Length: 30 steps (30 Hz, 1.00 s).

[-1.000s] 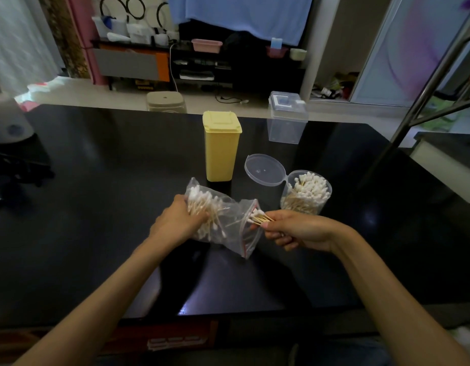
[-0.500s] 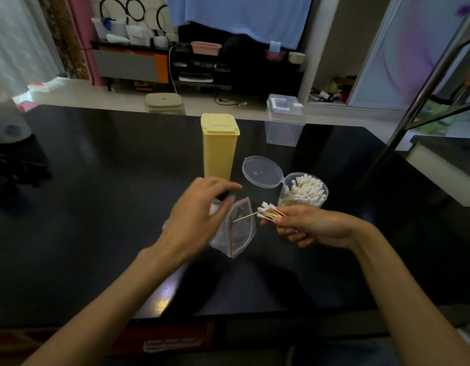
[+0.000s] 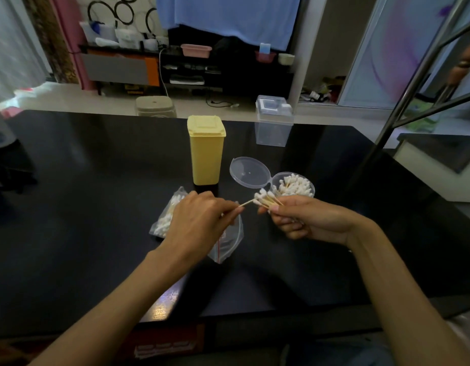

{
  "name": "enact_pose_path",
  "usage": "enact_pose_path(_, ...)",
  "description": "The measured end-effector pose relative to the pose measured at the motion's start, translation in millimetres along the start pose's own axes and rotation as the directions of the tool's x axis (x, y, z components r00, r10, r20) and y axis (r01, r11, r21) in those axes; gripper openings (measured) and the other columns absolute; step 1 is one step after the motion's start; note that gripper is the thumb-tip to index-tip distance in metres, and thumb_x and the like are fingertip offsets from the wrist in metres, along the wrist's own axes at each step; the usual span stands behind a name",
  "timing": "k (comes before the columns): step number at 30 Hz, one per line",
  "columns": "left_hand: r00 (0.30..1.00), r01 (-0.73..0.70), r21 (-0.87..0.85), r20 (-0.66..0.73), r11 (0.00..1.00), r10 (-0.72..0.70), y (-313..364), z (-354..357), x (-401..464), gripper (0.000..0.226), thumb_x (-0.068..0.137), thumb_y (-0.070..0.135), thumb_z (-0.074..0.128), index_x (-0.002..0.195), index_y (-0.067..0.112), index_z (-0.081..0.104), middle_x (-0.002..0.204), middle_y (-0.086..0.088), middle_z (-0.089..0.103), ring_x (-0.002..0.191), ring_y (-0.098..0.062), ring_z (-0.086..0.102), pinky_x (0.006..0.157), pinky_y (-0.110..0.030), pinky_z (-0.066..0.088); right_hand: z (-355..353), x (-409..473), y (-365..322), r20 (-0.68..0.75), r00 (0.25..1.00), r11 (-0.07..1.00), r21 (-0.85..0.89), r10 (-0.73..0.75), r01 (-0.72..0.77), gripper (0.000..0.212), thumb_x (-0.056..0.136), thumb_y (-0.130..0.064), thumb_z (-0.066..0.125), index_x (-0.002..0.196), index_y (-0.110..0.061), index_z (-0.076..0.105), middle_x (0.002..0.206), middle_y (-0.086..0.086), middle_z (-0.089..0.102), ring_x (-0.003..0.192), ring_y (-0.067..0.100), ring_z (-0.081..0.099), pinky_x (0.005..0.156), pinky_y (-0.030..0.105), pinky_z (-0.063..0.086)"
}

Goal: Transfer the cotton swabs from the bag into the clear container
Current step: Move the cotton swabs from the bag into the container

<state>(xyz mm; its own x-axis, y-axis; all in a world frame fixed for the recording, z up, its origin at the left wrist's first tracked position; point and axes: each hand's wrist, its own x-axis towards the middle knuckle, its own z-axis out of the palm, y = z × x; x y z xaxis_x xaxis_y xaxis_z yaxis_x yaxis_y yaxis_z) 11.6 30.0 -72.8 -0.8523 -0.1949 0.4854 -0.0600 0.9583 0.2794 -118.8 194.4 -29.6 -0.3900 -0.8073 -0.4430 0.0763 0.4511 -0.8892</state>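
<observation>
Head view of a dark glossy table (image 3: pixel 70 207). Your right hand (image 3: pixel 310 223) grips a small bundle of cotton swabs (image 3: pixel 266 199), fingers curled round the wooden stems, the white tips pointing left and away from you. Your left hand (image 3: pixel 199 223) pinches the near-left end of one swab stem (image 3: pixel 246 203) that sticks out of the bundle, thumb and fingertips closed together on it. The two hands sit close, apart by the bare length of that stem.

Beneath your left hand the clear zip bag (image 3: pixel 228 241) lies flat on the table, its red seal line showing at the near right; a mass of swabs still in the bag (image 3: pixel 166 217) shows at its left end. The hand hides the middle of the bag.

Just beyond your right hand stands the clear round container (image 3: pixel 294 184), packed with swabs standing tips upward. Its hinged clear lid (image 3: pixel 249 172) is flipped open to the left, tilted up.

A closed yellow plastic box (image 3: pixel 206 150), tall and upright, stands to the left of the lid, just beyond the bag. Further off and to the right, at the far edge of the table, stands a clear rectangular box (image 3: pixel 273 122) with a latched lid. Beyond the table are a low shelf unit (image 3: pixel 191 67) and a hanging blue cloth (image 3: pixel 228 14).
</observation>
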Motion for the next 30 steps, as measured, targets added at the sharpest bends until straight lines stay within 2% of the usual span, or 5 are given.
enact_pose_path(3,0.967,0.254,-0.364,0.093,0.896,-0.237,13.3,3.1,1.3,0.027,0.094,0.042,0.047,0.087,0.031,0.071,0.062,0.017,0.068,0.061,0.0,0.06,0.064,-0.03,0.051,11.3,8.2,-0.5,-0.174,0.982,0.982,0.155,-0.078,0.106,0.021,0.101,-0.019,0.037,0.102,-0.009,0.055,0.061,-0.004,0.038,0.048,0.004,0.032,0.043,0.013,0.026)
enact_pose_path(8,0.898,0.422,-0.705,0.242,0.569,-0.367,25.8,5.4,2.7,0.027,0.096,0.029,0.05,0.079,0.023,0.07,0.058,0.006,0.07,0.056,-0.006,0.058,0.066,-0.03,0.048,34.9,24.2,1.4,-0.359,0.92,0.953,0.189,-0.157,0.236,0.025,0.102,-0.021,0.031,0.103,-0.014,0.054,0.06,-0.005,0.037,0.044,0.002,0.034,0.043,0.014,0.028)
enact_pose_path(19,0.935,0.307,-0.344,0.282,0.888,-0.214,18.0,7.1,0.5,0.041,0.089,0.052,0.038,0.076,0.027,0.067,0.068,0.003,0.067,0.064,-0.009,0.061,0.071,-0.041,0.053,54.0,26.1,-0.9,-0.304,0.925,0.97,-0.156,-0.229,0.189,0.026,0.102,-0.025,0.033,0.094,-0.017,0.057,0.089,0.013,0.063,0.082,0.017,0.057,0.076,0.03,0.048)
enact_pose_path(25,0.844,0.535,-0.515,0.358,0.67,-0.398,1.9,-12.3,11.2,0.056,0.093,0.06,0.025,0.087,0.018,0.062,0.066,0.001,0.064,0.05,-0.011,0.056,0.069,-0.037,0.052,37.8,12.8,-1.6,-0.111,0.983,0.968,-0.219,-0.146,0.119,0.023,0.102,-0.026,0.032,0.091,-0.017,0.049,0.075,-0.005,0.052,0.062,0.006,0.041,0.057,0.019,0.033)
enact_pose_path(30,0.833,0.521,-0.407,0.436,0.75,-0.342,5.1,-9.2,9.7,0.06,0.083,0.07,0.022,0.087,0.018,0.053,0.066,0.002,0.054,0.068,-0.021,0.057,0.077,-0.041,0.051,42.3,14.5,5.2,0.196,0.978,0.982,-0.161,-0.065,0.098,0.023,0.101,-0.029,0.035,0.088,-0.016,0.049,0.06,-0.007,0.035,0.051,0.004,0.027,0.048,0.017,0.023)
